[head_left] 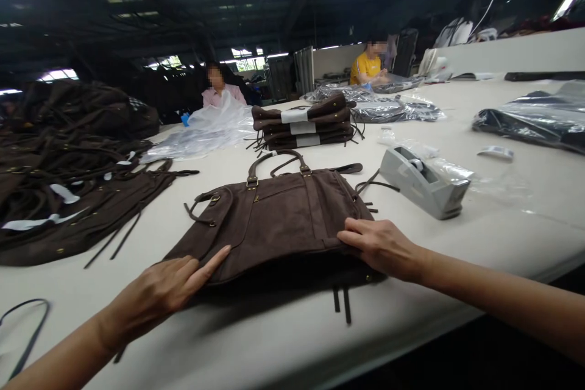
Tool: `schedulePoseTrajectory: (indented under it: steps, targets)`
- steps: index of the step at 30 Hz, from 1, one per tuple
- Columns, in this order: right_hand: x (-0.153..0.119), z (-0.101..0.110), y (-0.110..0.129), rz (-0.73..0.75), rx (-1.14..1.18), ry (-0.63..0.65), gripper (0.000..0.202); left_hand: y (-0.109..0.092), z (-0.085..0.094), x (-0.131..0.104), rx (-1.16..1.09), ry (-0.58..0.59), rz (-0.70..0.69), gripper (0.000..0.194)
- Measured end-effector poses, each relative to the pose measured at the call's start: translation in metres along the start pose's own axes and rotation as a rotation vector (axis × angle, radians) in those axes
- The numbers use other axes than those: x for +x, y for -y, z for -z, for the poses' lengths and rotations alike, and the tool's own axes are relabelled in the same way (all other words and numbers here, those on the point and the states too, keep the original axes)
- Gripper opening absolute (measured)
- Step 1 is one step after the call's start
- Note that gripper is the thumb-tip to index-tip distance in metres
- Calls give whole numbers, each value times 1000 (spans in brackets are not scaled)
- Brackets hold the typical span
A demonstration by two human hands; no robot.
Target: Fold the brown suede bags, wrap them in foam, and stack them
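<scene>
A dark brown handbag (278, 213) lies on the table in front of me, its handles pointing away and its near edge slightly lifted. My left hand (176, 283) grips the near left corner, index finger stretched along the fabric and the other fingers curled at the edge. At the near right corner, my right hand (379, 247) pinches the bag's edge with the fingers closed. Thin dark straps dangle from the underside near the right hand. The fingertips under the fabric are hidden.
The grey tape dispenser (423, 183) stands right of the bag. Behind it lie stacked folded brown bags (304, 125) with white bands. Brown bags (59, 195) are heaped at left. Plastic-wrapped items (539, 113) lie at right. Two people sit across the pale table (274, 347).
</scene>
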State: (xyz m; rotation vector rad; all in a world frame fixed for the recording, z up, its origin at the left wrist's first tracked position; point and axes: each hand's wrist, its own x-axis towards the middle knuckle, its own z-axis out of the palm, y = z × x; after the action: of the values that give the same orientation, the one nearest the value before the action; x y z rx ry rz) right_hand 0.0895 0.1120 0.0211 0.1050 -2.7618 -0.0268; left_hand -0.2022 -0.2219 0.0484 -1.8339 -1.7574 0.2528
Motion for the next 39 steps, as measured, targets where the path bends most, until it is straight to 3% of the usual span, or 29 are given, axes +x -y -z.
schedulePoseTrajectory:
  steps: [3,5,7,13,18,21,25,28,31,33,35,37,39]
  targets:
    - [-3,-15,1,195,-44,-168,23,-6,-20,-5,67,-117,-57,66]
    - [-5,-20,4,220,-66,-255,26,-10,-32,-8,15,-181,-5,67]
    - [-9,-21,10,193,-86,-280,30,-12,-38,-9,-66,-142,41,65]
    - [-33,-14,30,113,-154,-192,49,-16,-25,-16,-205,-8,55,58]
    - [-50,-9,33,22,6,-75,67,-20,-7,-25,-101,191,-16,74]
    - [-47,-8,30,-1,67,-30,67,-23,-5,-20,-88,275,-7,83]
    - [-29,-18,26,47,20,-14,58,-20,-14,-7,-38,239,3,91]
    - [-15,-24,15,178,-71,-101,48,-13,-15,2,83,147,-32,85]
    - [-11,-10,-14,310,-108,-212,45,-14,3,11,58,3,-16,73]
    - [-16,7,-40,249,-127,-246,51,-29,22,16,-84,-44,13,68]
    - [-28,19,-64,149,-140,-246,57,-52,39,22,-257,-17,39,67]
    - [-44,19,-77,117,-110,-192,59,-77,47,25,-336,33,52,69]
    - [-59,9,-76,107,-60,-119,59,-95,45,26,-307,73,58,72]
